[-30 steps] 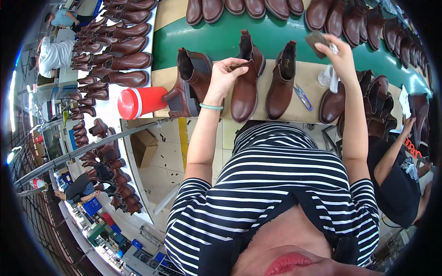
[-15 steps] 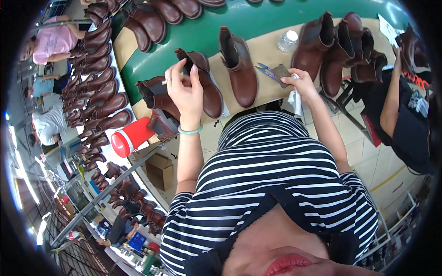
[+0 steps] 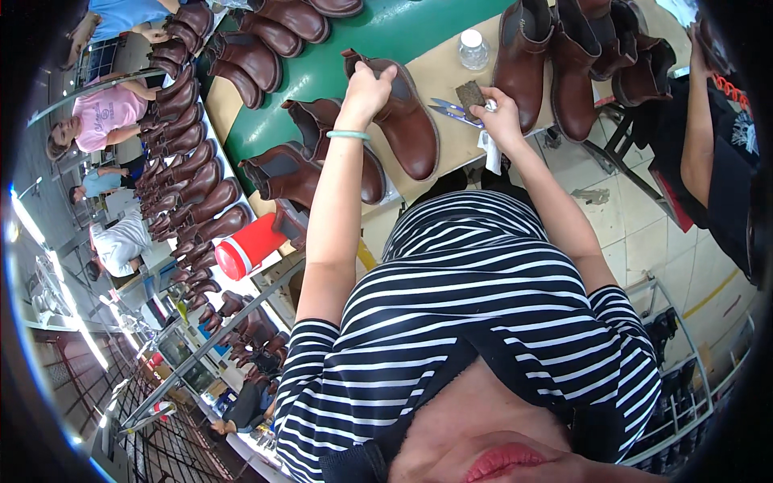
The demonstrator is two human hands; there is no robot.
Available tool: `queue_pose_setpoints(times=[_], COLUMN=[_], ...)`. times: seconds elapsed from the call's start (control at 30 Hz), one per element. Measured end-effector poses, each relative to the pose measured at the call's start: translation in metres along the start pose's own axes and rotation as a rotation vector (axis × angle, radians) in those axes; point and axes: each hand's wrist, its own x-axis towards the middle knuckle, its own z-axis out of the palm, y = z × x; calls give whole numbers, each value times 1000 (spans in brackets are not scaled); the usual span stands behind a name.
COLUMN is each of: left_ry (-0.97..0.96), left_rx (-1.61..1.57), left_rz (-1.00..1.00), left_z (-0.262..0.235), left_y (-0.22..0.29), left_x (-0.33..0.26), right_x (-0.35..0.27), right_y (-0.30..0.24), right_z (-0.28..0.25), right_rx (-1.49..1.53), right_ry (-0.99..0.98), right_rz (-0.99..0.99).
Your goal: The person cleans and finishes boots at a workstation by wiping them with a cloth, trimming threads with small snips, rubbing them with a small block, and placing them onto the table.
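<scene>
My left hand [image 3: 369, 92] is closed on the shaft of a brown leather ankle boot [image 3: 411, 129], which stands on the brown sheet with its toe toward me. In my right hand [image 3: 502, 119] is a rough grey-brown block [image 3: 470, 98], pinched at its edge beside a small white thing I cannot make out. Scissors with blue handles [image 3: 452, 111] lie just left of that block. Below the right hand hangs a white cloth or tissue [image 3: 489, 153]. More brown boots [image 3: 286, 173] stand to the left of my left forearm.
A clear jar with a white lid [image 3: 473, 50] stands behind the block. Several boots [image 3: 522, 64] line the right side, others [image 3: 245, 60] the far left. A red cylindrical container [image 3: 248, 245] lies at the left table corner. At right is a co-worker's arm [image 3: 699, 133].
My left hand has come down from the air and moved right onto the boot's shaft. That boot is now tilted differently. The right hand with the block has shifted slightly left and away from me.
</scene>
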Motion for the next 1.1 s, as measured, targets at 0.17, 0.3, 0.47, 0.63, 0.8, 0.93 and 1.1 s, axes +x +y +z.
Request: queue_pose_setpoints(times=[0.17, 0.3, 0.47, 0.63, 0.8, 0.93, 1.1], left_ry=[-186, -241, -196, -186, -184, -212, -188], left_rx=[-626, -789, -793, -774, -748, -814, -767], left_rz=[-139, -132, -182, -180, -198, -190, -153], left_z=[-19, -42, -46, -43, -42, -41, -31], left_y=[-7, -36, -43, -36, -47, -47, -46], left_x=[-16, -27, -30, -27, -19, -18, -15], right_x=[1, -3, -6, 0, 22, 3, 29], right_y=[13, 4, -29, -53, -39, -50, -38], right_z=[-1, 1, 35, 65, 47, 57, 49], right_rx=[45, -7, -30, -304, -507, -357, -450], right_ry=[-37, -105, -182, -288, -212, -278, -212], right_rz=[-12, -88, -481, -903, -734, -764, -669])
